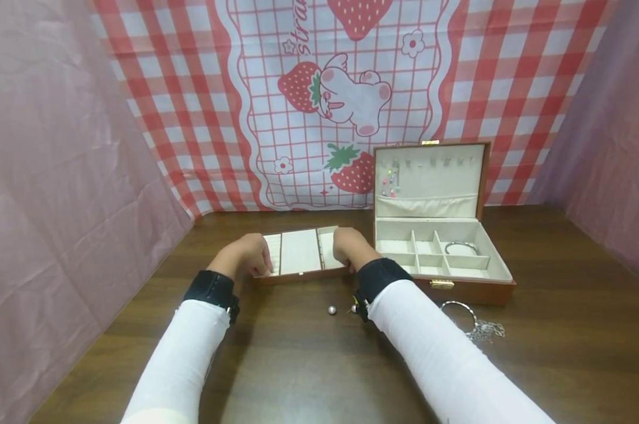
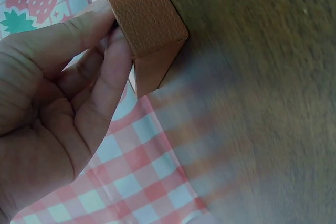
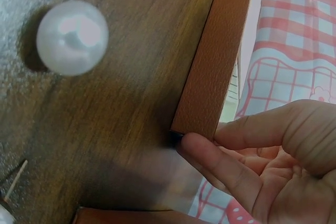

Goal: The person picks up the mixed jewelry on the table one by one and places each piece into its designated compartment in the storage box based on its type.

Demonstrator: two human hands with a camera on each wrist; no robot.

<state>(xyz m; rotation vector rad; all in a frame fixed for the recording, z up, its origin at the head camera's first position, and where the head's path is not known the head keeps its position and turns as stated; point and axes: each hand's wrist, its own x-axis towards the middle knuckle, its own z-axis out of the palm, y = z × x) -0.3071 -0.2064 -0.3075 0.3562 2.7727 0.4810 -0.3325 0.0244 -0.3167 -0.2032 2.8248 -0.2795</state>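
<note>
A shallow brown jewelry tray [image 1: 300, 250] with cream compartments sits left of the jewelry box. At its left end my left hand [image 1: 254, 254] pinches the wall; in the left wrist view the thumb and fingers meet at the top edge of the brown leather side [image 2: 147, 19]. The opposite end is pinched by my right hand [image 1: 349, 247], with the thumb over the edge and a fingertip at the lower corner of the tray side [image 3: 212, 66] in the right wrist view. Near the front of the tray lie two pearl earrings, one pearl [image 1: 332, 310] and another [image 1: 354, 308] beside my right wrist.
The open jewelry box [image 1: 473, 290] stands at the right, a silver bracelet [image 1: 461, 244] in one compartment and colourful earrings [image 1: 390, 182] on its lid. A bangle [image 1: 470, 312] and a silver chain [image 1: 486, 331] lie before it. A checked cloth [image 1: 181, 118] hangs behind.
</note>
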